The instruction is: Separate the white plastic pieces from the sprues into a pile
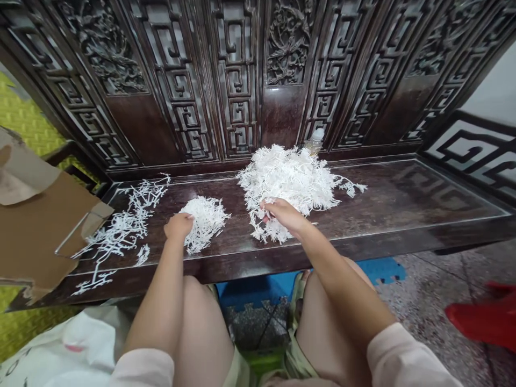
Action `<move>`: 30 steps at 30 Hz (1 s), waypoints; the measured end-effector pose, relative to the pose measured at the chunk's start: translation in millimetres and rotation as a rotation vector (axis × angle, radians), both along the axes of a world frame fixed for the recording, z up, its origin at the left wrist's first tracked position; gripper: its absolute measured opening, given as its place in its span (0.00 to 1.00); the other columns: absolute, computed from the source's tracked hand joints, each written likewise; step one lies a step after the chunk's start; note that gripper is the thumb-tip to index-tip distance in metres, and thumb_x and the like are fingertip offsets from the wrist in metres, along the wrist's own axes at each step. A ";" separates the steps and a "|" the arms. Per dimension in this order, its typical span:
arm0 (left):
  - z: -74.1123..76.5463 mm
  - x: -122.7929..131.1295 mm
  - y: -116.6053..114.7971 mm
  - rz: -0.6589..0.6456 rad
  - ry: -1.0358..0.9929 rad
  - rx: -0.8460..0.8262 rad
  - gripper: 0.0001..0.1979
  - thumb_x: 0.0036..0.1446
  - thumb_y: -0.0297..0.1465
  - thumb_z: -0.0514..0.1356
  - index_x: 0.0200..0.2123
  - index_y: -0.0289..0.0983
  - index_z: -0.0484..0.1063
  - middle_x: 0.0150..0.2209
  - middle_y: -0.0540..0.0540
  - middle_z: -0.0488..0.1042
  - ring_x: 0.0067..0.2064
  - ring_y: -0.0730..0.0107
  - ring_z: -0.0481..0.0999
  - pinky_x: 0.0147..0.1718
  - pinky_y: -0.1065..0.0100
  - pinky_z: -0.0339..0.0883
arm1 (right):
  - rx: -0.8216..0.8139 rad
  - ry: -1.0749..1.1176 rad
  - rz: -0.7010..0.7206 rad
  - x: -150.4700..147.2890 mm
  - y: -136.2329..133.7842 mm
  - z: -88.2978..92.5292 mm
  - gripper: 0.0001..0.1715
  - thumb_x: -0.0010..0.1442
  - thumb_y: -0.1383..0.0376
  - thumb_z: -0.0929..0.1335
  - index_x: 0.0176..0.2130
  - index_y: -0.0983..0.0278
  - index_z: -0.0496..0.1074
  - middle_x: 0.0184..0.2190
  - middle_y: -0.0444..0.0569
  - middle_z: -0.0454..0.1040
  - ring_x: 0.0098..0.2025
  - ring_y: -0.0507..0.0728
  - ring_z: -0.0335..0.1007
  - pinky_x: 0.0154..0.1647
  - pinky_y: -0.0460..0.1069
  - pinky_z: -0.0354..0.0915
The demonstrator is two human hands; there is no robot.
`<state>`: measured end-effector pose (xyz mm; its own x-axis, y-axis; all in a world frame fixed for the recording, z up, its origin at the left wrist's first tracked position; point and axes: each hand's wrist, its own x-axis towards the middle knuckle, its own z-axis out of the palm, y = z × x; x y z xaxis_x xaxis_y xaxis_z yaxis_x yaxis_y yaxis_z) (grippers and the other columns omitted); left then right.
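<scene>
I sit facing a dark carved wooden bench (403,204). My left hand (178,226) is curled shut at the left edge of a small heap of white plastic branched pieces (205,220). My right hand (282,214) has its fingers pinched on pieces at the near edge of the big white pile (294,180). Thin bare white sprues (124,226) lie scattered on the bench's left part.
An open cardboard box (36,226) stands at the left. A clear plastic bottle (314,141) stands behind the big pile against the carved backrest. A white bag (72,344) lies by my left knee; a red thing (484,320) is on the floor at right.
</scene>
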<state>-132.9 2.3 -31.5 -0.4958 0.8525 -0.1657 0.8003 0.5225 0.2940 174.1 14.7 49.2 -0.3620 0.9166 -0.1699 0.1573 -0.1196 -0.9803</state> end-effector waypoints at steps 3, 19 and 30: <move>-3.7 21.7 11.5 -0.053 0.071 -0.046 0.23 0.48 0.38 0.53 0.49 0.40 0.65 0.47 0.39 0.70 0.48 0.51 0.67 0.44 0.54 0.57 | -0.037 0.009 0.064 -6.0 -3.7 -4.6 0.11 0.48 0.60 0.65 0.28 0.66 0.66 0.24 0.44 0.67 0.24 0.50 0.62 0.31 0.47 0.55; 53.0 177.2 -23.8 -0.578 -0.547 0.550 0.17 0.54 0.42 0.49 0.28 0.37 0.70 0.25 0.50 0.69 0.27 0.73 0.65 0.28 0.72 0.56 | 0.064 0.105 -0.042 0.0 2.9 -12.9 0.14 0.45 0.57 0.67 0.25 0.66 0.64 0.18 0.41 0.63 0.22 0.48 0.58 0.26 0.45 0.55; 47.5 164.7 -17.8 -0.469 -0.567 0.723 0.15 0.54 0.33 0.50 0.19 0.35 0.65 0.20 0.51 0.59 0.25 0.74 0.60 0.26 0.71 0.53 | -0.026 0.102 0.106 -10.7 0.2 -16.2 0.08 0.45 0.62 0.64 0.23 0.65 0.59 0.18 0.39 0.57 0.21 0.46 0.50 0.23 0.43 0.50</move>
<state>31.9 -15.5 15.9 -0.0968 0.9287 0.3580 0.5240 -0.2583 0.8116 163.4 14.9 33.0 -0.4733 0.8680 -0.1501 0.0699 -0.1329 -0.9887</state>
